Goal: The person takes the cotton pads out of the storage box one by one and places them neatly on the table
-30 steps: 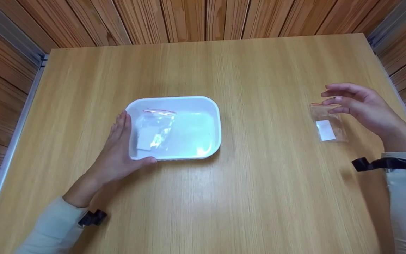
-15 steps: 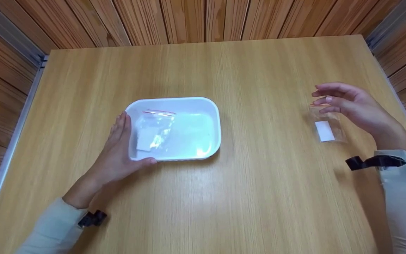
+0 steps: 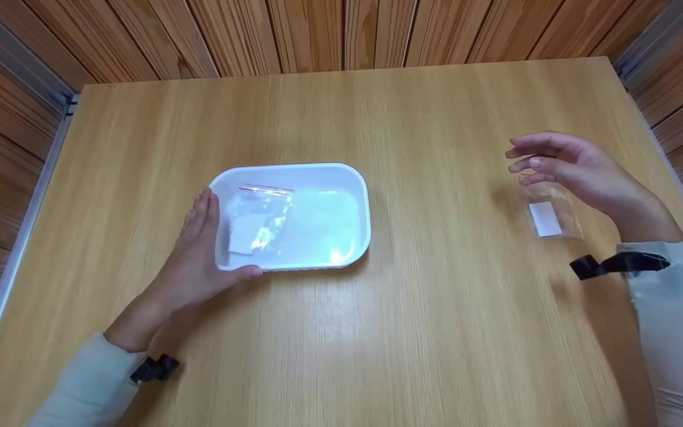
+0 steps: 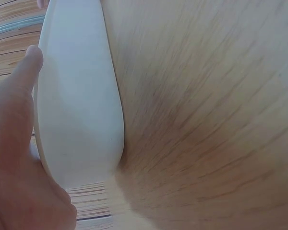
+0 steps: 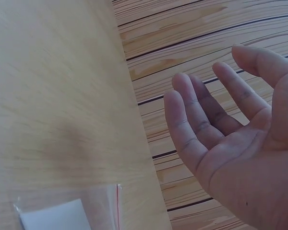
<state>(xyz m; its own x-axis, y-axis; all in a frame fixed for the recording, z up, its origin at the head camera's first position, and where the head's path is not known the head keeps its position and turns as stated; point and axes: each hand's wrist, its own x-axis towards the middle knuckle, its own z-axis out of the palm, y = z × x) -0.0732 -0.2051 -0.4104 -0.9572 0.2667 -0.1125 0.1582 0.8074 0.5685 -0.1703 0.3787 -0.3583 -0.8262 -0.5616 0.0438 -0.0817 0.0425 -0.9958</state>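
In the head view my left hand (image 3: pixel 190 252) holds the left end of a white plastic tray (image 3: pixel 332 222), fingers along its left side and thumb on the front rim. The left wrist view shows the thumb against the rim of the tray (image 4: pixel 79 105). A clear zip bag (image 3: pixel 267 216) with a red line at its top and a white piece inside lies in the tray's left part. My right hand (image 3: pixel 578 172), fingers loosely bent, hovers over the top of another zip bag (image 3: pixel 561 216). This bag (image 5: pixel 103 206) lies flat, with a white rectangle inside; nothing is in the right hand.
Both bags and the tray are on a light wooden table (image 3: pixel 412 332). Wood-plank walls (image 3: pixel 312 35) stand behind and at both sides, with metal rails (image 3: pixel 51 160) along the edges. Each sleeve carries a black strap (image 3: pixel 620 264).
My right hand has moved left and slightly away from me over the right-hand bag, which stays put. The left hand and the tray have kept their places.
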